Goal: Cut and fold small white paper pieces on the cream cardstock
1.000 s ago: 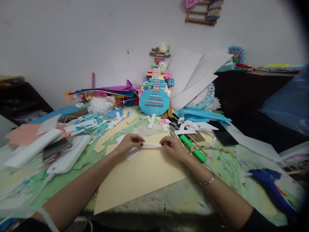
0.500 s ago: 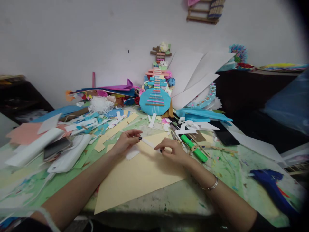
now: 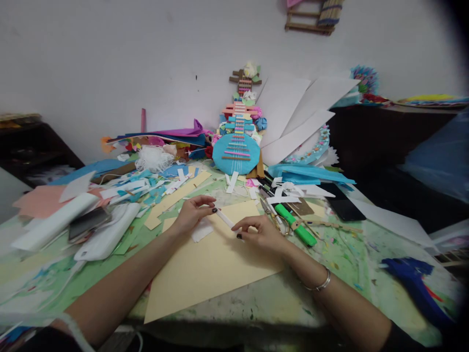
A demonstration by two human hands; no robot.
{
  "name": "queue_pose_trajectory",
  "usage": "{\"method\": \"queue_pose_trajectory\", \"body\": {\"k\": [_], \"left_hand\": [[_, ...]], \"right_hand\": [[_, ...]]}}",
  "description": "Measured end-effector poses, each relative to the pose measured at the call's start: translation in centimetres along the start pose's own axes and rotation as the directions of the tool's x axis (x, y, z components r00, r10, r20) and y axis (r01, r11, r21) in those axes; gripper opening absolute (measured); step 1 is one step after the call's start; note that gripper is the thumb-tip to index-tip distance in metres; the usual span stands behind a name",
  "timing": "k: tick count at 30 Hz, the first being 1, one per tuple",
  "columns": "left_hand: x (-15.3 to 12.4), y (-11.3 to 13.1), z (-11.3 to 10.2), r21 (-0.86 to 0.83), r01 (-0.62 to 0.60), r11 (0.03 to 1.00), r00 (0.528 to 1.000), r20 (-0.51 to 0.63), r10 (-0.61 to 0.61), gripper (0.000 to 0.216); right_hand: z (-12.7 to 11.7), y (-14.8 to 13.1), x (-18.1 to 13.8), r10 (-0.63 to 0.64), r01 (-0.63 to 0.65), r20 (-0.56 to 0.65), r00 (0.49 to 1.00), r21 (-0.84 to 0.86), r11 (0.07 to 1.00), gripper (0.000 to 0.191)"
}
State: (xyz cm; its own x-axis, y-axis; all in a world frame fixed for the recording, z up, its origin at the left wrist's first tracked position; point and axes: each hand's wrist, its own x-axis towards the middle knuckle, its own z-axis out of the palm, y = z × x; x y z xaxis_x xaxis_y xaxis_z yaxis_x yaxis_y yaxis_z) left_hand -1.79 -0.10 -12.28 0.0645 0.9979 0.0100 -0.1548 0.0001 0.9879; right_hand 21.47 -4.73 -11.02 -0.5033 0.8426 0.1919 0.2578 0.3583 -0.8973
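A narrow white paper strip (image 3: 224,218) is stretched at a slant between my two hands, above a cream sheet of card (image 3: 205,274). My left hand (image 3: 192,215) pinches its upper left end between thumb and fingers. At the lower right end, my right hand (image 3: 258,232) pinches it with thumb and forefinger; a bracelet is on that wrist. Beneath my left hand, a small white piece of paper (image 3: 202,231) lies on the card. Just beyond my right hand are scissors (image 3: 280,222) and a green marker-like object (image 3: 296,225).
A blue paper lute-shaped model (image 3: 236,154) leans at the wall. A blue glue gun (image 3: 414,283) lies at right, near a black phone (image 3: 342,203). Paper scraps, a white power strip (image 3: 108,232) and another phone (image 3: 89,224) lie at left. White sheets (image 3: 289,107) stand behind.
My right thumb and forefinger have shifted slightly left along the strip. My left hand keeps its pinch almost unmoved. The whole view has shifted a little.
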Motion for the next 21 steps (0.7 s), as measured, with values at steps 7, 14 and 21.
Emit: {"method": "queue_pose_trajectory", "body": {"k": [7,14,21], "left_hand": [[0.1,-0.8,0.6,0.289,-0.056,0.956,0.998,0.016,0.053,0.013],[0.3,-1.5,1.2,0.681,-0.380,0.626,0.919,0.199,0.341,0.017],[-0.1,-1.7,1.7,0.738,-0.445,0.507,0.884,0.271,0.382,0.023]], "right_hand": [[0.4,0.9,0.2,0.175,-0.177,0.056,0.983,0.039,0.983,0.027],[0.8,1.7,0.5,0.328,-0.335,0.089,0.941,0.083,0.938,0.018],[0.7,1.9,0.5,0.300,-0.309,0.117,0.947,0.063,0.949,0.019]]}}
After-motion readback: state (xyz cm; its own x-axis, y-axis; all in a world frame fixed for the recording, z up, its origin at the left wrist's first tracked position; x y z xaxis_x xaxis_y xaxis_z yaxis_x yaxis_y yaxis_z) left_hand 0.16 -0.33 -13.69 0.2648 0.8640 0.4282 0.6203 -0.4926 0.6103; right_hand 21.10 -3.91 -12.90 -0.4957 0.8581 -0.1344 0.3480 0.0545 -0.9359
